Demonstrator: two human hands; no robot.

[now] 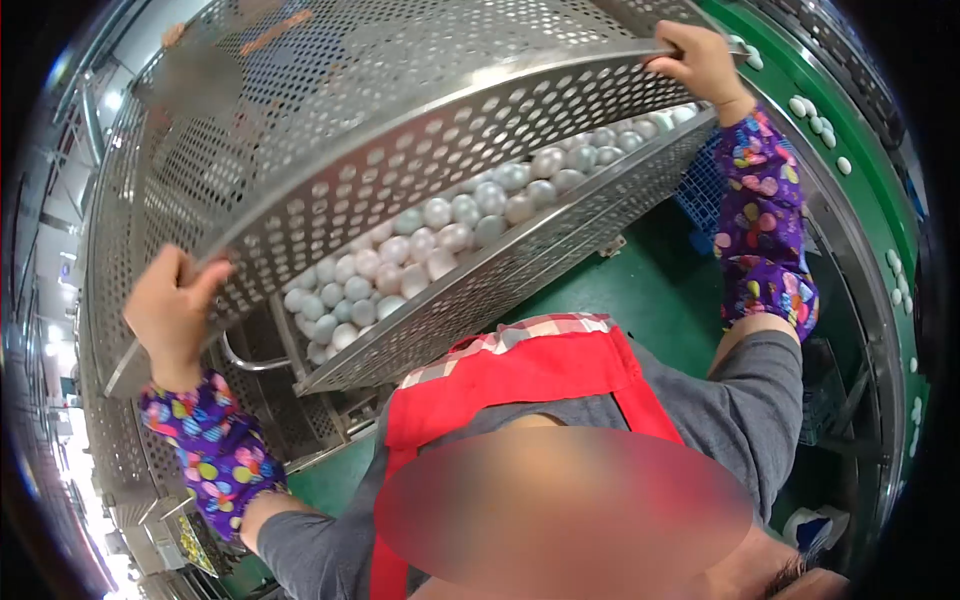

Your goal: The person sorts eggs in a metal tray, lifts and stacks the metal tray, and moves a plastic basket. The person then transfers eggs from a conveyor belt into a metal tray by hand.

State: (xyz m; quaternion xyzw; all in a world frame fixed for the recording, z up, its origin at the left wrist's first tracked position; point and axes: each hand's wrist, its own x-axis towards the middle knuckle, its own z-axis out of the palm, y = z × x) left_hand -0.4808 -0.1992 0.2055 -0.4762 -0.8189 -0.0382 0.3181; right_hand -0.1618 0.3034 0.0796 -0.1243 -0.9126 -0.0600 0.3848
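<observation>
A large perforated metal basket [480, 125] stands tilted in front of me, its near wall rising over a trough of eggs. My left hand [172, 310] is closed round the left end of its rim, with the thumb on the near side. At the right end, my right hand [700, 65] grips the same rim. Beneath the wall, many pale white, bluish and pinkish eggs [465, 210] fill a long perforated metal trough [560, 245]. The panel covers the back part of the egg layer.
On the right, a green conveyor belt [870, 200] carries scattered white eggs. A blue plastic crate [703, 190] stands below, near the trough's right end. A curved metal handle [255, 362] shows at lower left. Behind the mesh, another person's arm [275, 32] is partly visible.
</observation>
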